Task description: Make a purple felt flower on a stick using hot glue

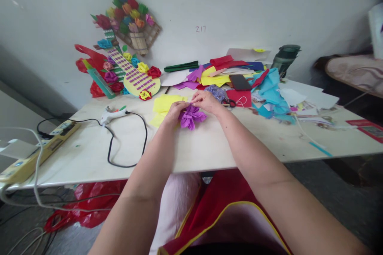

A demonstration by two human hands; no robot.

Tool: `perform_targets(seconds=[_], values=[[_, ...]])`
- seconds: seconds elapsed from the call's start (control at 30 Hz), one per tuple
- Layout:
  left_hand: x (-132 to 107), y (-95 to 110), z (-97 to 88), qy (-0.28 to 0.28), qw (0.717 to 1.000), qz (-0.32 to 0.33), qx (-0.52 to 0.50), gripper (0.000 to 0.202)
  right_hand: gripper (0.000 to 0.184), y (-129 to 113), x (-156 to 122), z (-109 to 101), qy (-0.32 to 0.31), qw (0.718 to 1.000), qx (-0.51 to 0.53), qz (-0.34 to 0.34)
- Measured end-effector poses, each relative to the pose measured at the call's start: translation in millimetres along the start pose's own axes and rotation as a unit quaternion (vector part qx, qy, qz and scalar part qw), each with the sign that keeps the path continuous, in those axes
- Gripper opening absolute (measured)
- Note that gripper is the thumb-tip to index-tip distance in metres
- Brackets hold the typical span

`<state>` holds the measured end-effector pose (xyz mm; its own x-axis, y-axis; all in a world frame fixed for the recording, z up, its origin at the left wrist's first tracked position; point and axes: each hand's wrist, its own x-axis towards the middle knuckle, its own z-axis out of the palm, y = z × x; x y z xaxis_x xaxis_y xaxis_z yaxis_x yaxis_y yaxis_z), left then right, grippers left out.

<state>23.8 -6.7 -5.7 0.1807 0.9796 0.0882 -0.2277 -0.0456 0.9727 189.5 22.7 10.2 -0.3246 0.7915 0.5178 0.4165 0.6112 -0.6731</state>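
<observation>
purple paper flower [191,117] lies mid-table [209,147], just near of the yellow sheet [167,103]. my left hand [174,110] grips its left side, right hand [207,101] pinches a far petal. judgement: keep the base steady and tease petals lightly, since the paper may tear.

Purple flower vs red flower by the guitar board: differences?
The purple flower is held by the left hand and right hand; the red flower lies untouched at the guitar board. The purple flower has loose, spread petals; the red flower looks tightly rolled. The purple flower is nearer the camera, the red flower farther back. Both look like handmade craft flowers.
</observation>
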Motion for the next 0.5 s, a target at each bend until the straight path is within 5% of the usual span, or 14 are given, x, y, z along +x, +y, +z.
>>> perform_targets(seconds=[0.5], values=[[-2.4,4.5,-0.1,-0.008,0.999,0.005,0.035,0.040,0.008,1.8,1.0,5.7,0.022,0.999,-0.033,0.016]])
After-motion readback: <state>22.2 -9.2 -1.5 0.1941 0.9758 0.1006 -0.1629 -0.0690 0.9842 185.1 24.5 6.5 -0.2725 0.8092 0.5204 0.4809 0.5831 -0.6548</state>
